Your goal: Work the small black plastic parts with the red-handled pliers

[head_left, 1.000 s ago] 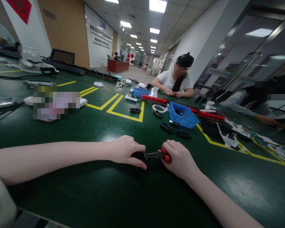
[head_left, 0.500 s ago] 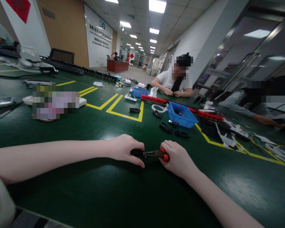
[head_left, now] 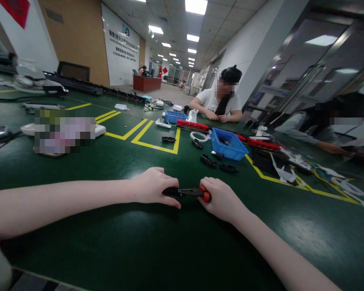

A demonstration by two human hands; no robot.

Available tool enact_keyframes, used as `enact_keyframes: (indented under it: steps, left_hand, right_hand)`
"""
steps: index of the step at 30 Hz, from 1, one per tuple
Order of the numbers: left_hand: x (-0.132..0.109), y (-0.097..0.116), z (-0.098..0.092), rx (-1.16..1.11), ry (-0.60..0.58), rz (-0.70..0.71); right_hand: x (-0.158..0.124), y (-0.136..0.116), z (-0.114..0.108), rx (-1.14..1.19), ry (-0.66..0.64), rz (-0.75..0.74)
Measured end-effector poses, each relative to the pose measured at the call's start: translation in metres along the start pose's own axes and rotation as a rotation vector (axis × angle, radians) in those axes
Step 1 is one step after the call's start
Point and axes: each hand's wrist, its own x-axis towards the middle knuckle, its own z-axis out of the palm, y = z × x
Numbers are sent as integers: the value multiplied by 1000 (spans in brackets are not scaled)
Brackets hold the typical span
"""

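Between the thumb and fingers of my left hand (head_left: 154, 186) is a small black plastic part (head_left: 171, 192), partly covered by the hand. My right hand (head_left: 220, 199) is closed round the red handles of long-nose pliers (head_left: 191, 192). The jaws of the pliers point left and meet the right end of the black part; exactly what they grip there is too small to tell. Both hands are just above the green table (head_left: 151, 246). Several similar black parts (head_left: 208, 161) lie beyond my right hand.
Past the loose parts stands a blue bin (head_left: 228, 145) with a black piece inside. A smaller blue bin (head_left: 175, 117) and red strips (head_left: 192, 125) are farther back. A phone-like item (head_left: 66, 135) lies left. One person (head_left: 220, 101) sits opposite, another at right, near cables (head_left: 336, 180).
The whole view has shifted slightly, so everything appears a little farther left and up. My hands keep the same hold on the black part and the pliers.
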Motion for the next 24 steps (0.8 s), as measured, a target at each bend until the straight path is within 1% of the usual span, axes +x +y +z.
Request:
enact_keyframes:
  steps: [2,11,14,20,24]
  left_hand:
    - [0,0,0,-19,-7,5]
    - [0,-4,-4,-203,-120,5]
    - [1,-4,-6,-227,-144,-7]
    - [0,-4,-7,-226,-132,25]
    - [-1,-4,-5,-221,-117,17]
  right_hand:
    - [0,0,0,2,-7,3]
    - [-2,-1,2,4,-16,1]
    - [-2,-1,3,7,-14,-6]
    - [-3,-1,4,-1,-10,-4]
    - [-5,-3,3,-11,-26,4]
